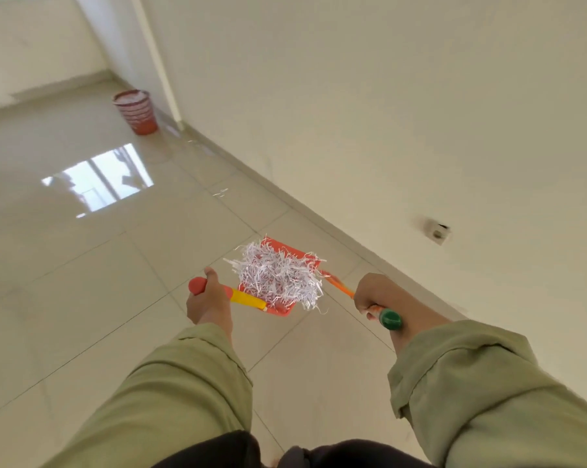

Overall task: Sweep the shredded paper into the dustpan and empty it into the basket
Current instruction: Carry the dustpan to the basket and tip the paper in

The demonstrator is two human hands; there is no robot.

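Lowest in the frame, 2 olive-green sleeves [170, 383] of soft, creased cloth reach up toward the centre. The left hand [208, 300] curls round the dustpan handle [241, 297], a smooth plastic rod, yellow along its length with a rounded red end cap. The right hand [374, 293] grips the broom handle [383, 314], orange with a glossy green cap; its brush end is hidden behind the load.

Just above the hands, centre frame, the dustpan [285, 248] is a flat orange-red plastic scoop held clear of the floor. The shredded paper [278, 278] sits heaped on it, a light, springy tangle of thin white strips that spills over the near and right edges.

That overhang looks like the main risk: the strips seem loose and nearly weightless, so a tilt of the pan, a quick stride or a draught could shake some off during the carry. A hasty tip at the rim could scatter more.

The tiled floor [82, 265] is pale, glossy and reflective. Higher up, near the skirting, a few stray strips [221, 191] lie unswept. Far off, upper left of the frame, the basket [136, 111] stands by the wall, a round, tapered, red container with slatted sides, white paper already showing through them.
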